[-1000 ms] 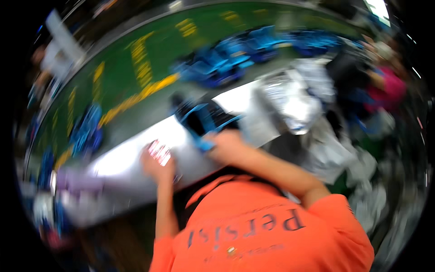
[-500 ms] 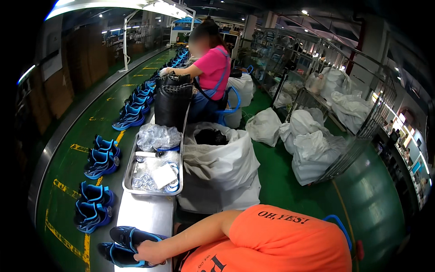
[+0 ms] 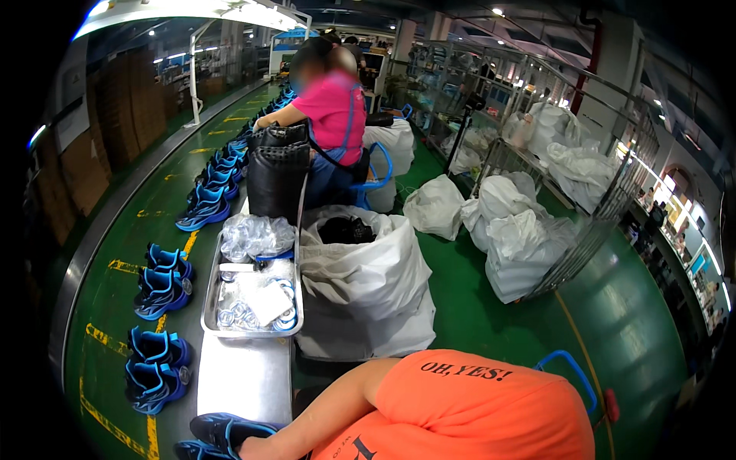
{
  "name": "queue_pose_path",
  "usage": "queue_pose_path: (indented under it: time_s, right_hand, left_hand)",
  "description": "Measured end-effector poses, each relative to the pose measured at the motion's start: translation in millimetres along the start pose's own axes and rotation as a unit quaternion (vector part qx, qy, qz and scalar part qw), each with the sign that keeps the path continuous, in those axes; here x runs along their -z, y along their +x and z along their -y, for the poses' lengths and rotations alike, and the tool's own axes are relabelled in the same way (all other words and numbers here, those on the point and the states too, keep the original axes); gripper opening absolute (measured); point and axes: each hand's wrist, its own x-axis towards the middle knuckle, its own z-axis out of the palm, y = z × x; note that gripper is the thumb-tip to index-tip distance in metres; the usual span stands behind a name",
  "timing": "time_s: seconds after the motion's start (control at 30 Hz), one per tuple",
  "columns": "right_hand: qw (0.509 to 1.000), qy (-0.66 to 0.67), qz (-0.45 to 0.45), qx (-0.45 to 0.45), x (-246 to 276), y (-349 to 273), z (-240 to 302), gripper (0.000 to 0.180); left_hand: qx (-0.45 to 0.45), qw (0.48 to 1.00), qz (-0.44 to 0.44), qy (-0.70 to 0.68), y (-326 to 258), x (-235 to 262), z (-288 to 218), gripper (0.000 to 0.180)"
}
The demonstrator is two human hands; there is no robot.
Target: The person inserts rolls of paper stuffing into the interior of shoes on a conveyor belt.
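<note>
At the bottom edge of the frame, left of centre, two black-and-blue sneakers (image 3: pixel 215 426) were over the metal desk (image 3: pixel 244 379), the upper one with its long axis running roughly left to right. The right hand (image 3: pixel 257 447) was the nearer, because the left hand was out of view. Its fingers were hidden at this sneaker's collar opening, and the shoe extended leftward from them; whether they were clenched, I could not tell.

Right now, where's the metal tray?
Left of centre, head view: metal tray on bench, beyond the shoes at the right hand, left of the open white sack.
</note>
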Motion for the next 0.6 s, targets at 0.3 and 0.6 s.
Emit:
queue_pose_path:
  time_s: [0.3, 0.6]
  right_hand:
    - [0.865, -0.202, 0.000, 0.459, 30.7, -1.6, -68.4, 0.044]
    - [0.857, -0.136, 0.022, 0.497, 67.0, 26.5, -61.8, 0.021]
  left_hand:
    - [-0.077, 0.986, -0.134, -0.067, 35.3, -15.8, 10.9, 0.066]
    - [-0.030, 0.998, 0.026, 0.043, 8.3, -40.3, -0.7, 0.042]
